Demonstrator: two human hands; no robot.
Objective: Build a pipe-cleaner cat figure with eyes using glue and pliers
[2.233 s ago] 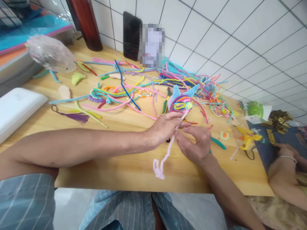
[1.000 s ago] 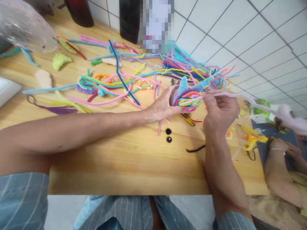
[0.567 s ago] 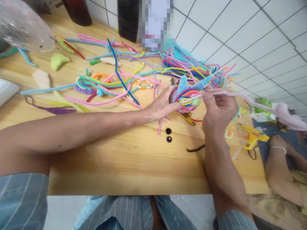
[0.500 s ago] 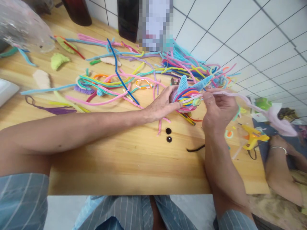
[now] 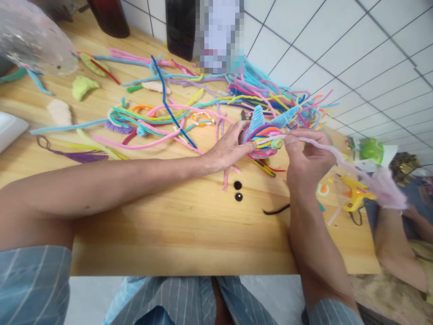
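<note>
My left hand (image 5: 233,146) is wrapped round a multicoloured pipe-cleaner figure (image 5: 265,135) with pale blue pointed pieces on top. Between the thumb and fingers of my right hand (image 5: 306,155) is a pale pink pipe cleaner (image 5: 320,143). Its near end lies against the figure, and its far end, blurred, hangs off to the right in a folded bundle. Below the figure, a yellow craft knife (image 5: 265,168) lies on the table, partly covered. Two black round eyes (image 5: 238,185) rest nearer to me, beside a short black strip (image 5: 276,210).
A loose heap of coloured pipe cleaners (image 5: 257,85) spreads along the back of the wooden table (image 5: 189,234). At the right lies a yellow glue gun (image 5: 356,192), near another person's arm (image 5: 394,239). A clear plastic bag (image 5: 37,40) sits at the back left.
The far end of the pale pink pipe cleaner has swung down and left, towards the glue gun. Both hands have hardly moved and keep their holds.
</note>
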